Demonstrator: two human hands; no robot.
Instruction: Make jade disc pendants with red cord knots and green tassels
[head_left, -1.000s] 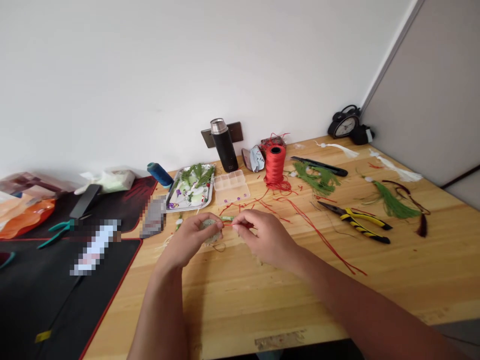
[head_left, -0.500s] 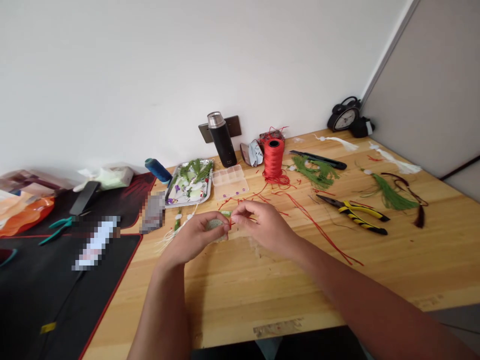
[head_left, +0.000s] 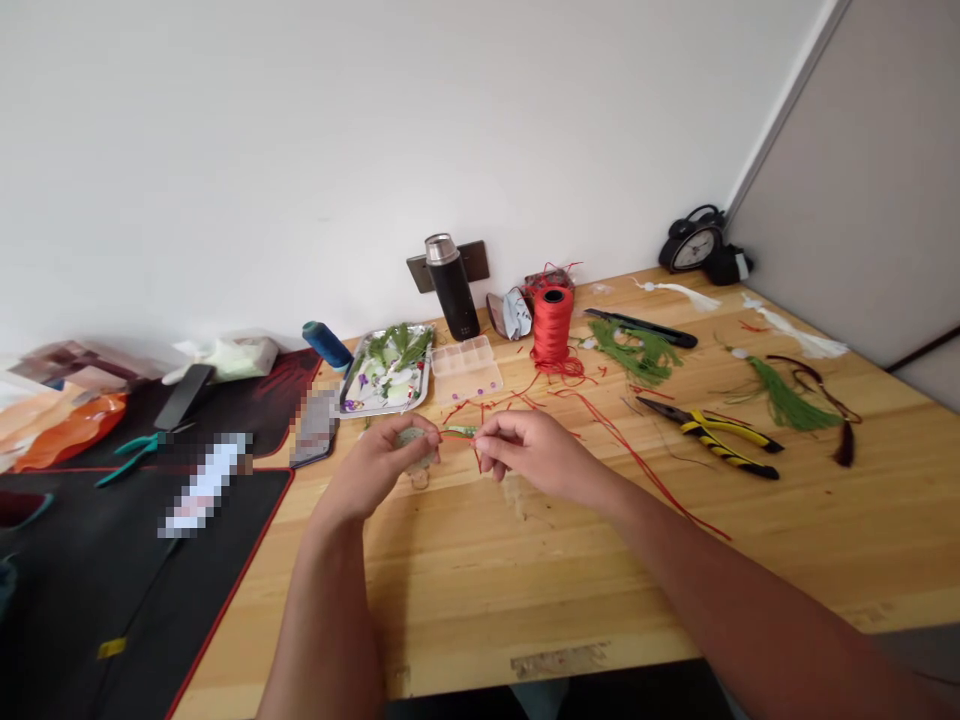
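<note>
At the table's (head_left: 480,610) middle, between the two hands, sits the red cord (head_left: 456,437). Left hand (head_left: 379,462): thumb and index closed, pinching its left end. Right hand (head_left: 540,458): fingertips closed on its right part; a short red end shows just nearside of them, pointing near. Green piece (head_left: 460,430) is right by the cord on the far side; cannot tell if joined. Pale disc (head_left: 411,438) partly hidden by left hand; cannot tell if gripped or only behind the fingers. Risks, my judgement: thin cord could slip from either pinch if pulled unevenly; a hard tug could shift the green piece or the disc if they are tied in; loose red scraps (head_left: 525,402) just beyond could snag or get mixed up with it; right forearm passes near the long red strands (head_left: 637,455) and could drag them. Orientation: cord's long axis runs left-right, roughly along the near table edge; left tip hidden in fingers, so exact end unclear. Spool (head_left: 552,330) far right of hands, pliers (head_left: 712,440) right, tray (head_left: 421,405) far left.
</note>
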